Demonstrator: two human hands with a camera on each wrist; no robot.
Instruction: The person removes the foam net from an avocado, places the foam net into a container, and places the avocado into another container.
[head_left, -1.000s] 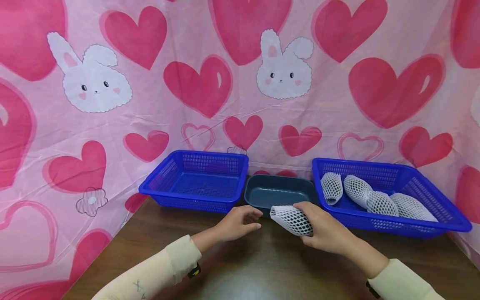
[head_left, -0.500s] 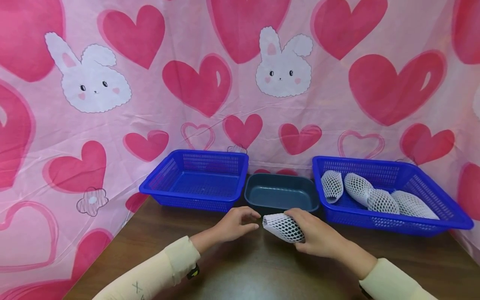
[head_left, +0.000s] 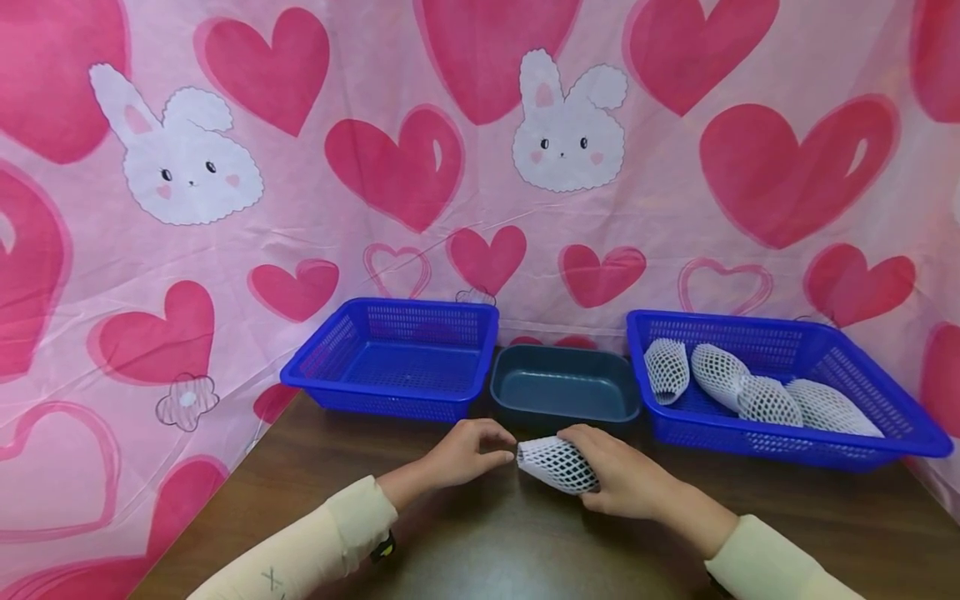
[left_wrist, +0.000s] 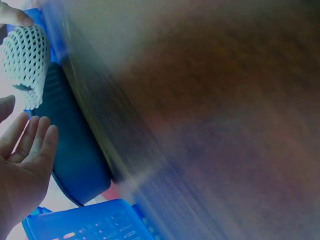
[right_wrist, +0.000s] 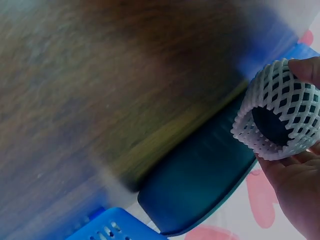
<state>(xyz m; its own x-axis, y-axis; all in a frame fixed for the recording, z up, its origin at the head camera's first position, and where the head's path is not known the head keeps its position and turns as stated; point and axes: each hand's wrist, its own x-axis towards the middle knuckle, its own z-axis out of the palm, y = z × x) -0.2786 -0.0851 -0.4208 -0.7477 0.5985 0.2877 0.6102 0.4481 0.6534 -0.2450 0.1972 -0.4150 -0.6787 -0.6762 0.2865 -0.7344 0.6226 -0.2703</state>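
My right hand (head_left: 626, 475) grips a white foam net sleeve (head_left: 558, 464) above the table, thumb on one side and fingers on the other. Something dark (right_wrist: 271, 126) shows through its mesh and open end in the right wrist view; its kind cannot be made out. That open end points left, toward my left hand (head_left: 467, 454). The left fingers are relaxed and slightly bent, holding nothing, with fingertips right by the sleeve's end. In the left wrist view the left palm (left_wrist: 30, 165) faces up beside the sleeve's tip.
Behind the hands stands a dark teal tray (head_left: 566, 417). A blue perforated basket (head_left: 390, 408) is at its left. Another blue basket (head_left: 750, 442) at its right holds several net-wrapped pieces (head_left: 716, 375). A pink heart-print cloth (head_left: 480, 200) hangs behind the wooden table (head_left: 495, 550).
My right hand has brought the net sleeve left and down, closer to the left hand and away from the teal tray. The left hand has barely moved.
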